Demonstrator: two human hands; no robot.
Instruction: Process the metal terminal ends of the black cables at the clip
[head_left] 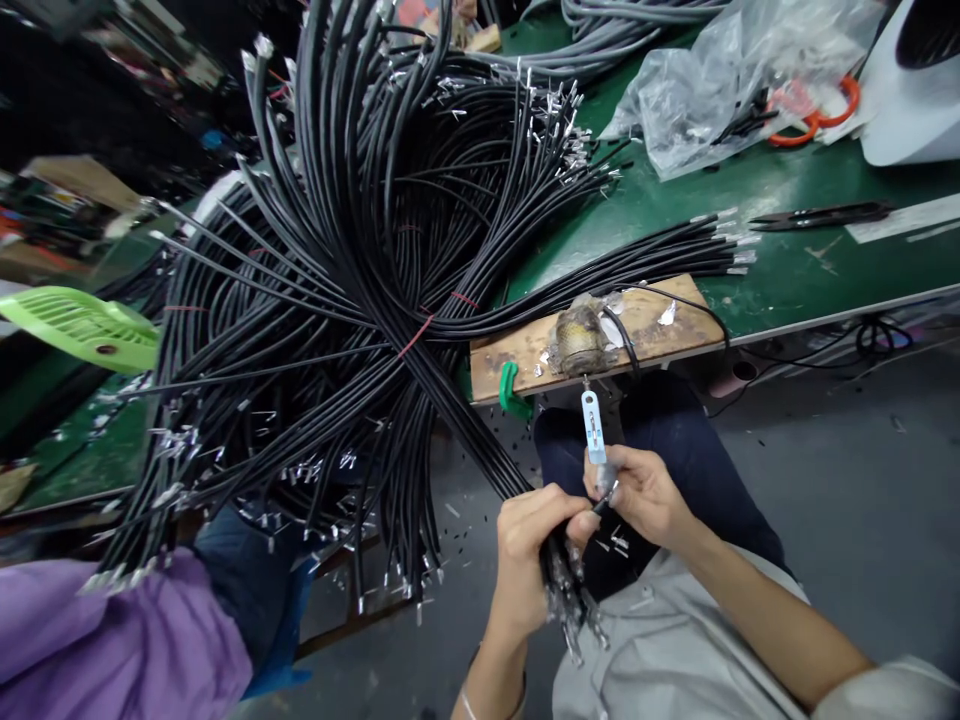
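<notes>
My left hand (pixel 529 555) is closed round a bundle of black cables (pixel 480 445), whose silvery, stripped ends hang below it. One cable end (pixel 602 503) sticks out between its thumb and forefinger toward the other hand. My right hand (pixel 646 497) is closed, its fingertips pinched at the shiny tip of that cable end. Just above these fingertips is a light blue slotted plastic piece (pixel 593 428) with a thin metal tip. That tip points up at a brownish rounded lump (pixel 581 338) on a wooden board (pixel 667 318).
A large heap of black cables (pixel 352 230) covers the green table (pixel 810 270). A green clamp (pixel 514 392) grips the board's edge. Orange-handled scissors (pixel 817 120), a plastic bag (pixel 720 90) and dark pliers (pixel 825 215) lie right. A person's purple sleeve (pixel 127 640) shows left, near a green fan (pixel 82 325).
</notes>
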